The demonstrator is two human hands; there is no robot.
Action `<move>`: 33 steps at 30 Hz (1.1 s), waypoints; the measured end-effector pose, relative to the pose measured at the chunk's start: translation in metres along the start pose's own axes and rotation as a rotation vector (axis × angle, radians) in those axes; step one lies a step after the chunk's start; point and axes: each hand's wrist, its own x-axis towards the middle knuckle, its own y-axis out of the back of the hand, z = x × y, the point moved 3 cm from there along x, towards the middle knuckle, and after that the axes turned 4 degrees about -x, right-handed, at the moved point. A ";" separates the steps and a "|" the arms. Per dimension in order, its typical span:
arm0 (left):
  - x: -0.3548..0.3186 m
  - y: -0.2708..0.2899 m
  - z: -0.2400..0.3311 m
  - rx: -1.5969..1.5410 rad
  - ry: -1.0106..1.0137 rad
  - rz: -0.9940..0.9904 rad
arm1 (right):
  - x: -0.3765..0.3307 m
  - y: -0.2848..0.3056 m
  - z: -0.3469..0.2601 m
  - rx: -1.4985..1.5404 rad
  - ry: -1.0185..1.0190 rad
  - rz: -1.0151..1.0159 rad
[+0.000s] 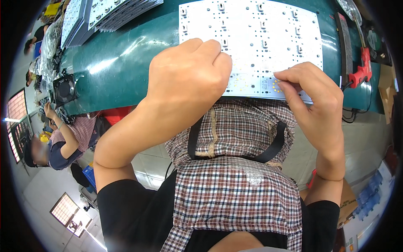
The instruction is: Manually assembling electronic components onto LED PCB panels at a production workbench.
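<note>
A white circuit board panel (247,31) lies on the green table in front of me, dotted with rows of small black switches and round parts. Over its left near part, my left hand (189,71) is curled closed, knuckles up; whatever its fingers hold is hidden beneath it. My right hand (317,88) reaches in at the near right of the panel. Its thumb and index finger are bent toward each other in a pinch, just beside a ring of small yellow LEDs (276,85). Anything between those fingertips is too small to make out.
Stacks of similar boards (119,12) stand at the far left of the green tabletop (100,71). A black fan (65,89) sits at the left edge. At right lie a red-handled glue gun (362,69) with its cable and a dark bar (344,46). Another person (63,138) works at left.
</note>
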 end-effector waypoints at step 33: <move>0.089 -0.003 -0.103 -0.418 0.322 -0.053 | 0.001 -0.002 0.011 0.653 -0.472 -0.011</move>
